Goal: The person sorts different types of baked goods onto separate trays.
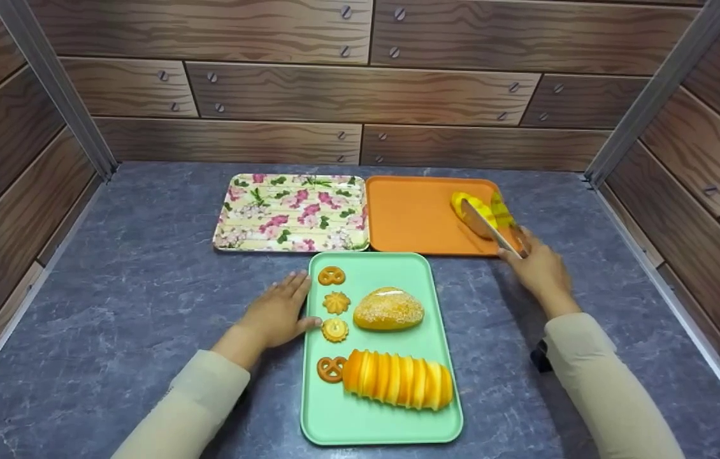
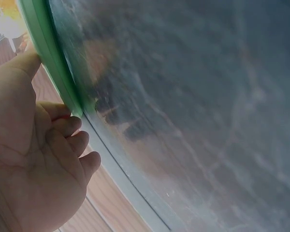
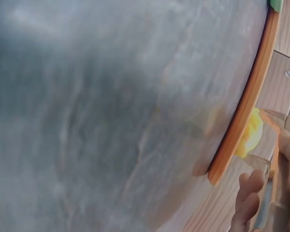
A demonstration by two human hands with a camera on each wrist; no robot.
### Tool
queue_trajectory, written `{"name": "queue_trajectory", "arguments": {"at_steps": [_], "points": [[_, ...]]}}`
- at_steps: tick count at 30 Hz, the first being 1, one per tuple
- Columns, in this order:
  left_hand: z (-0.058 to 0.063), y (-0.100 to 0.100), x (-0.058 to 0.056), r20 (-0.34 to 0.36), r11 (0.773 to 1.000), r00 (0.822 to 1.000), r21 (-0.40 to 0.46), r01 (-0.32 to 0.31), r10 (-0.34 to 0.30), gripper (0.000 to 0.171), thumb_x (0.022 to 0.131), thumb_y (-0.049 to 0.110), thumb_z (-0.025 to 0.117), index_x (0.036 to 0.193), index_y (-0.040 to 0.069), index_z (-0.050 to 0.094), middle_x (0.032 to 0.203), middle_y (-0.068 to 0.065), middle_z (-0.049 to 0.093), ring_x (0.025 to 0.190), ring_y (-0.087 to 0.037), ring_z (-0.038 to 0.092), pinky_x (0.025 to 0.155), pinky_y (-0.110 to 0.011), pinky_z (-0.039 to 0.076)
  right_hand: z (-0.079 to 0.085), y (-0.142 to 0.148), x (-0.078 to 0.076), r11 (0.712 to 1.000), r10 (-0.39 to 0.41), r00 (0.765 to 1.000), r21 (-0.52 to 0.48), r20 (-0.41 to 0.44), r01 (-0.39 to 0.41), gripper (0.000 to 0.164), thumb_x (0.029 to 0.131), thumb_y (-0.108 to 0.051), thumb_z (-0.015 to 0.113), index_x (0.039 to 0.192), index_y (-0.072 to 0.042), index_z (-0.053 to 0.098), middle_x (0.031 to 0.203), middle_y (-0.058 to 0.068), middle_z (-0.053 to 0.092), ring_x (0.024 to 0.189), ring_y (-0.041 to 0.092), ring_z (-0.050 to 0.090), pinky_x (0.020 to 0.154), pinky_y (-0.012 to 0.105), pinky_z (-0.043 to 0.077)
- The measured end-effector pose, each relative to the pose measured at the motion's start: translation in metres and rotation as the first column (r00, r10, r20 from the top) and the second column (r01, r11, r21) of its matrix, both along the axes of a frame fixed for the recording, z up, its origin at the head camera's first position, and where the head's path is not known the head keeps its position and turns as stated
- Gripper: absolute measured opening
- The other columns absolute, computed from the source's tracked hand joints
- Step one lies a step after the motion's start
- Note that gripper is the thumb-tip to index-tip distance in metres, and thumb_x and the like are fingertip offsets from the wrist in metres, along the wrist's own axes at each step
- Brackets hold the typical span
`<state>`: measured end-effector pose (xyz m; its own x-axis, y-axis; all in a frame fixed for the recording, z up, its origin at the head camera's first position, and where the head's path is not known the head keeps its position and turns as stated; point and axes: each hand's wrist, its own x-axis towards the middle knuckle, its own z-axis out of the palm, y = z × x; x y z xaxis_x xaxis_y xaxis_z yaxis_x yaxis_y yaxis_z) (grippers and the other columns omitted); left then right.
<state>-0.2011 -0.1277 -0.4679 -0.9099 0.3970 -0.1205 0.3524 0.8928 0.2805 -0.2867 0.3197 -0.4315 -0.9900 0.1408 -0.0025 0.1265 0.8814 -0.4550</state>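
My right hand (image 1: 541, 271) grips metal tongs (image 1: 490, 231) over the orange tray (image 1: 408, 217). The tongs' shiny arms reach to a yellow-and-brown piece of bread (image 1: 463, 203) at the tray's right side, and one arm overlaps it. In the right wrist view the tongs' flared tips stand apart near the yellow bread (image 3: 251, 134). My left hand (image 1: 276, 311) rests at the left edge of the green tray (image 1: 385, 424), fingers extended and thumb over the rim. The left wrist view shows fingertips right at the green rim (image 2: 50, 58).
On the green tray lie a ridged loaf (image 1: 398, 380), a sugar-topped bun (image 1: 388, 309), two pretzels, and two cookies, one a flower-shaped cookie (image 1: 336, 303). A floral tray (image 1: 293, 213) adjoins the orange one on the left. Wood-patterned walls (image 1: 360, 95) enclose the grey table (image 1: 99, 306).
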Motion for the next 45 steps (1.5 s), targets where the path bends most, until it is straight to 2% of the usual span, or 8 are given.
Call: {"name": "queue_trajectory", "arguments": {"at_steps": [5,11,17,29,32,35,41,45], "points": [[0.0,0.0,0.0,-0.006,1.0,1.0,-0.004,-0.004,0.004,0.082,0.093,0.053,0.05,0.151,0.003,0.021,0.157,-0.013,0.017,0.142,-0.03,0.014,0.114,-0.047,0.017,0.004,-0.002,0.003,0.998,0.045,0.998,-0.05,-0.054,-0.047,0.093,0.083,-0.071,0.05,0.151,-0.011,0.028,0.139,0.028,0.043,0.118,0.047,0.046,0.091,0.062,0.039],[0.0,-0.001,0.0,-0.005,1.0,1.0,-0.009,-0.006,0.006,0.082,0.093,0.053,0.051,0.151,0.003,0.021,0.156,-0.013,0.017,0.142,-0.03,0.014,0.114,-0.047,0.017,0.002,-0.006,0.006,0.966,0.186,0.968,-0.148,-0.171,-0.212,0.079,0.087,-0.054,0.062,0.148,-0.012,0.037,0.121,0.027,0.057,0.105,0.042,0.054,0.087,0.058,0.042],[0.001,-0.001,0.0,-0.005,1.0,1.0,-0.009,-0.001,0.001,0.082,0.093,0.053,0.05,0.151,0.002,0.022,0.156,-0.013,0.017,0.142,-0.03,0.015,0.114,-0.046,0.017,0.001,-0.015,0.011,0.911,0.292,0.946,-0.259,-0.143,-0.321,0.077,0.086,-0.049,0.065,0.149,-0.015,0.036,0.136,0.027,0.046,0.119,0.042,0.047,0.093,0.056,0.041],[0.002,0.0,0.0,-0.003,1.0,1.0,-0.001,0.005,-0.005,0.083,0.093,0.053,0.052,0.151,0.001,0.022,0.156,-0.014,0.018,0.142,-0.031,0.016,0.114,-0.047,0.018,0.002,-0.021,0.024,0.837,0.443,0.882,-0.276,-0.163,-0.471,0.065,0.089,-0.033,0.069,0.146,-0.02,0.042,0.134,0.02,0.051,0.102,0.03,0.055,0.081,0.044,0.046],[0.003,0.001,0.0,0.003,1.0,1.0,-0.001,0.0,0.0,0.083,0.093,0.053,0.052,0.151,0.002,0.022,0.156,-0.014,0.017,0.142,-0.031,0.015,0.114,-0.047,0.017,0.007,-0.022,0.029,0.819,0.478,0.864,-0.275,-0.16,-0.504,0.063,0.089,-0.026,0.07,0.145,-0.016,0.044,0.125,0.022,0.057,0.093,0.027,0.055,0.076,0.037,0.047],[0.004,0.001,0.0,0.011,1.0,1.0,0.002,-0.004,0.004,0.083,0.093,0.053,0.051,0.151,0.002,0.022,0.156,-0.013,0.017,0.142,-0.031,0.015,0.114,-0.047,0.016,0.016,-0.026,0.038,0.774,0.538,0.827,-0.295,-0.161,-0.561,0.06,0.088,-0.015,0.071,0.142,-0.007,0.046,0.119,0.023,0.059,0.084,0.026,0.055,0.069,0.03,0.046],[0.002,0.001,0.001,0.015,1.0,1.0,0.003,-0.004,0.004,0.083,0.093,0.053,0.051,0.151,0.002,0.021,0.157,-0.013,0.016,0.143,-0.03,0.014,0.114,-0.047,0.016,0.023,-0.028,0.046,0.658,0.674,0.724,-0.327,-0.147,-0.679,0.059,0.086,-0.004,0.07,0.139,0.001,0.047,0.136,0.021,0.05,0.106,0.034,0.056,0.083,0.037,0.049],[0.002,0.001,0.0,0.004,1.0,1.0,0.0,-0.001,0.001,0.083,0.093,0.054,0.051,0.151,0.002,0.021,0.157,-0.014,0.016,0.142,-0.031,0.014,0.114,-0.048,0.017,0.009,-0.02,0.041,0.632,0.716,0.687,-0.306,-0.12,-0.712,0.06,0.085,-0.008,0.072,0.14,-0.005,0.048,0.128,0.017,0.057,0.082,0.023,0.056,0.067,0.031,0.047]]}}
